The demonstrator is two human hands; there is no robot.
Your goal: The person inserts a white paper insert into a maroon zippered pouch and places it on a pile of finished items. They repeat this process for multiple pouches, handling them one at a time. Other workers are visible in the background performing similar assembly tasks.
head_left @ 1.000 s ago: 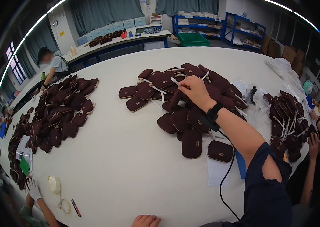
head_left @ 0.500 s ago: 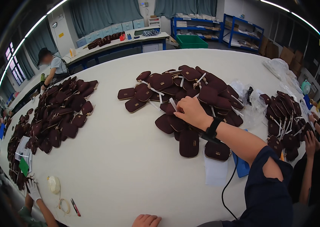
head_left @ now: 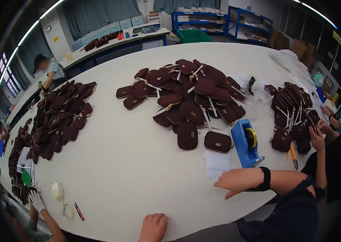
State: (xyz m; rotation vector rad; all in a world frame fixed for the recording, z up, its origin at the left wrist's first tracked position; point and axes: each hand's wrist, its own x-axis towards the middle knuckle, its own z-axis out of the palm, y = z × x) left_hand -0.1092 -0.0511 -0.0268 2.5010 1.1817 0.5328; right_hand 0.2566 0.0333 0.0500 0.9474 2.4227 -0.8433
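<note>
My right hand [head_left: 239,180] hovers near the front right of the white table, just beyond a stack of white paper sheets [head_left: 217,164]. Its thumb is apart from the fingers and nothing shows in it. Close by stands a blue tape dispenser [head_left: 241,143] with a yellow-cored roll. My left hand [head_left: 154,227] rests at the near table edge, fingers curled and close together, with nothing visible in it. Ahead lies a heap of dark maroon zippered pouches [head_left: 192,111] with white strips on their pulls. One pouch [head_left: 217,142] lies flat on the paper's far end.
Another long heap of maroon pouches [head_left: 59,117] covers the left side. String [head_left: 56,190] and a red-and-black pen-like tool [head_left: 79,211] lie front left. Clear plastic bags [head_left: 257,99] and a co-worker's pouches [head_left: 293,103] are right. A gloved hand [head_left: 36,201] works at lower left.
My right hand has left the middle heap and come back toward me, past the paper, uncovering the tape dispenser. My left hand stays at the edge. The view has shifted slightly.
</note>
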